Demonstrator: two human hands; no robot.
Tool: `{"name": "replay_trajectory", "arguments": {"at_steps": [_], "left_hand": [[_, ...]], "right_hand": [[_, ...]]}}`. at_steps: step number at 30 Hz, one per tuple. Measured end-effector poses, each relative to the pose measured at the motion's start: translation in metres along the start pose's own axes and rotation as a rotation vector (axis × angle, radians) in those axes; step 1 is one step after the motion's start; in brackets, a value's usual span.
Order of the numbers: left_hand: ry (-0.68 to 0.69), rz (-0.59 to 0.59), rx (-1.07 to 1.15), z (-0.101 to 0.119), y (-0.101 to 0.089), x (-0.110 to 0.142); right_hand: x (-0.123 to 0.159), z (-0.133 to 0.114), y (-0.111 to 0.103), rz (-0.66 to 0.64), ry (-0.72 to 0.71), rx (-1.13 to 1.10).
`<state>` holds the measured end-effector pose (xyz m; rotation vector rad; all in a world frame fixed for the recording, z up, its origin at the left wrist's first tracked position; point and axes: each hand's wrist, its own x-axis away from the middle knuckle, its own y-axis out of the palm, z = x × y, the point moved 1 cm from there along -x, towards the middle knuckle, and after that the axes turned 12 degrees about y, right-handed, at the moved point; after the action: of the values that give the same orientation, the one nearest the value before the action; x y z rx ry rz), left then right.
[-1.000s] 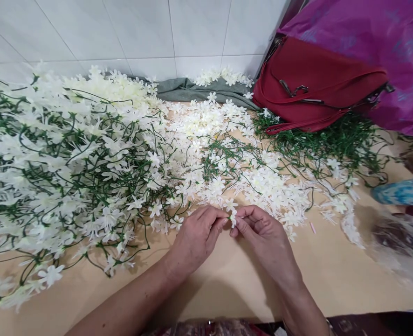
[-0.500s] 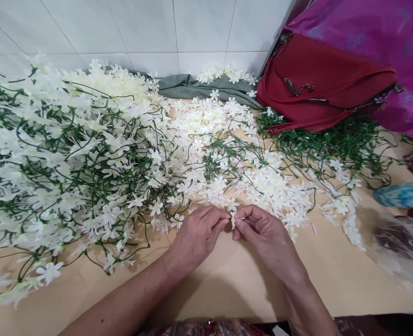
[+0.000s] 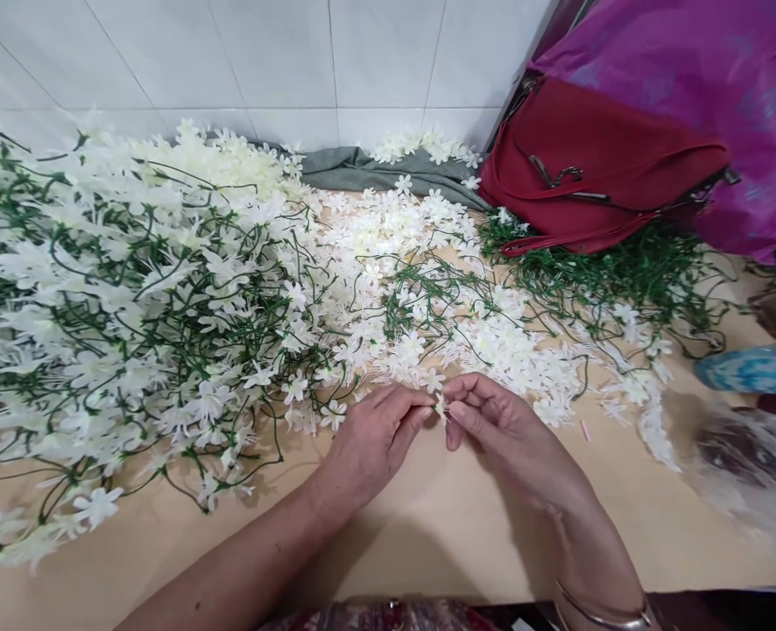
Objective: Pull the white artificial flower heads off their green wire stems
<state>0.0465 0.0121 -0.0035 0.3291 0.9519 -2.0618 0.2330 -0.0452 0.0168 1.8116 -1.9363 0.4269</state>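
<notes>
Between my two hands is a small white artificial flower (image 3: 441, 408) with a bit of green at its base. The thumb and forefinger of my left hand (image 3: 378, 438) pinch it at the green end. My right hand (image 3: 493, 425) has its fingers curled around the petal side, thumb tip against the petals; its exact grip is partly hidden. Just beyond my fingertips spreads a layer of loose white flowers (image 3: 516, 355). A tall heap of white flowers on green stems (image 3: 165, 324) rises to my left.
Green stems (image 3: 624, 272) lie under a red handbag (image 3: 611, 158) at the back right, beside a purple plastic bag (image 3: 749, 105). A blue-and-white object (image 3: 752, 368) and a clear plastic bag (image 3: 756, 464) lie at the right. Grey cloth (image 3: 342, 166) runs along the tiled wall.
My right hand has shifted slightly right, its thumb and fingers a little looser about the petals. The flower has turned, showing its petals more. My left hand keeps its pinch.
</notes>
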Motion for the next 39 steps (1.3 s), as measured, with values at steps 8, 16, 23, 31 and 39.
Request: {"name": "replay_trajectory", "arguments": {"at_steps": [8,16,23,31,39], "left_hand": [[-0.027,0.163,-0.058,-0.004,0.002,0.004],[-0.001,0.238,-0.095,0.003,-0.003,0.000],[-0.200,0.390,0.075,0.005,-0.002,0.001],[-0.197,0.280,0.004,0.006,-0.008,-0.003],[-0.223,0.183,0.038,0.005,-0.007,-0.003]], "right_hand": [[0.002,0.001,0.001,0.073,-0.023,-0.110],[0.004,0.008,-0.001,0.229,-0.125,-0.100],[-0.005,0.004,0.008,0.438,-0.249,0.407],[-0.015,-0.010,0.015,0.512,-0.443,0.854],[0.006,-0.002,0.030,0.577,-1.042,0.978]]}}
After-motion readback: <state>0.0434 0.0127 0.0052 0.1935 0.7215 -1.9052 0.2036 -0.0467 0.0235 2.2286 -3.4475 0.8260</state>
